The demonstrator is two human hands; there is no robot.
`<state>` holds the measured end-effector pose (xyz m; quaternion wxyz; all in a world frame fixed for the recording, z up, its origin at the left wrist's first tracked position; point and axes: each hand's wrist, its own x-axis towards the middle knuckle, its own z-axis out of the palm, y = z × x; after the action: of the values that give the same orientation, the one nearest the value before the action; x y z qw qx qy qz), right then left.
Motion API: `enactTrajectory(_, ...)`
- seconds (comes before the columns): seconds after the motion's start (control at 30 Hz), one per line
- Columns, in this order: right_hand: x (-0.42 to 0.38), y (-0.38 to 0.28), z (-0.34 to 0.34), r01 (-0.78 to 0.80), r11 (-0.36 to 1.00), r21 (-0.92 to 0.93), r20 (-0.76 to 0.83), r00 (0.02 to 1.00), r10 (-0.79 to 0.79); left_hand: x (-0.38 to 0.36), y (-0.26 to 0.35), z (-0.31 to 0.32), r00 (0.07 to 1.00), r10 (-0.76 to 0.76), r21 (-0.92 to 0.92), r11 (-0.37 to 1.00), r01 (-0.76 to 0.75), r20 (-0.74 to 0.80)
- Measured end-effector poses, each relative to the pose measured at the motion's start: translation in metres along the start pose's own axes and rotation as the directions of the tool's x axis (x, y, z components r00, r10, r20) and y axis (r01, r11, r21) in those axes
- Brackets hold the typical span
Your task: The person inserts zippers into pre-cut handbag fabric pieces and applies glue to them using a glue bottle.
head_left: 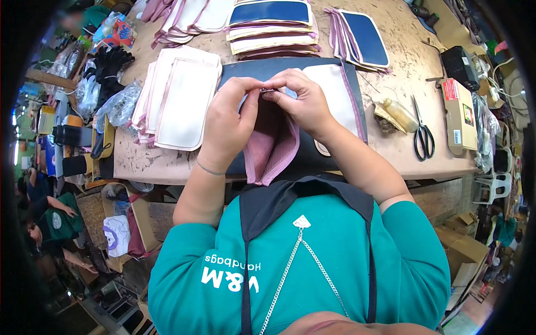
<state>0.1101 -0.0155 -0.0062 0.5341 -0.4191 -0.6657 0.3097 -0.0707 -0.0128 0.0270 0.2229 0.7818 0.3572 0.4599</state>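
A partly sewn pouch (281,151) with mauve lining hangs between my hands, its lower end spread in a V toward my apron. My left hand (231,109) pinches the upper edge of the pouch with thumb and forefinger. Close beside it, my right hand (301,103) pinches the same edge, and the fingertips of both nearly meet. A small shiny bit shows between the fingertips, too small to make out. Beneath lies a dark mat (240,142). A white panel with mauve edging (338,95) lies on the mat behind my right wrist.
Stacked white panels (187,103) lie left on the worn table (162,167). Farther back are blue-topped panels (269,12) and another blue-faced stack (365,39). Right are black-handled scissors (424,139), a plastic bottle (401,114) and a cardboard box (460,114). Another person (61,220) is at far left.
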Motion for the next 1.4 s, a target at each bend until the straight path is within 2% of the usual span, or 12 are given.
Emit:
enactTrajectory(0.1, 0.0, -0.001, 0.001, 0.016, 0.999, -0.045, -0.019, 1.0, -0.017, 0.007, 0.009, -0.006, 0.985, 0.118, 0.174, 0.975, -0.139, 0.128)
enactTrajectory(0.3, 0.0, 0.0, 0.006, -0.014, 0.999, -0.041, 0.002, 1.0, 0.015, 0.011, 0.009, -0.01, 0.98, 0.105, 0.269, 0.952, -0.148, 0.166)
enactTrajectory(0.57, 0.009, -0.012, 0.003, -0.095, 0.995, -0.008, 0.072, 0.993, 0.095, 0.017, 0.015, -0.01, 0.985, 0.098, 0.28, 0.951, -0.134, 0.139)
enactTrajectory(0.67, 0.011, -0.023, 0.0, -0.21, 0.978, -0.018, 0.077, 0.974, 0.211, 0.023, 0.013, -0.012, 0.981, 0.119, 0.275, 0.948, -0.158, 0.151)
enactTrajectory(0.77, 0.014, -0.03, -0.007, -0.249, 0.968, -0.018, 0.125, 0.96, 0.25, 0.029, 0.013, -0.012, 0.979, 0.115, 0.227, 0.962, -0.152, 0.167)
enactTrajectory(0.9, 0.022, -0.028, -0.018, -0.145, 0.972, -0.186, 0.209, 0.96, 0.184, 0.034, 0.009, -0.014, 0.973, 0.046, 0.132, 0.988, -0.077, 0.227)
enactTrajectory(1.13, 0.021, -0.012, -0.017, -0.025, 0.99, -0.138, 0.11, 0.993, 0.04, 0.039, 0.01, -0.009, 0.966, 0.119, 0.161, 0.974, -0.158, 0.232)
enactTrajectory(1.33, 0.01, -0.001, -0.009, -0.104, 0.994, -0.033, 0.077, 0.991, 0.106, 0.037, 0.003, 0.0, 0.966, 0.13, 0.13, 0.978, -0.162, 0.222)
enactTrajectory(1.4, 0.008, 0.001, -0.009, -0.059, 0.994, -0.093, 0.064, 0.996, 0.065, 0.04, -0.008, -0.001, 0.961, 0.118, 0.147, 0.976, -0.158, 0.251)
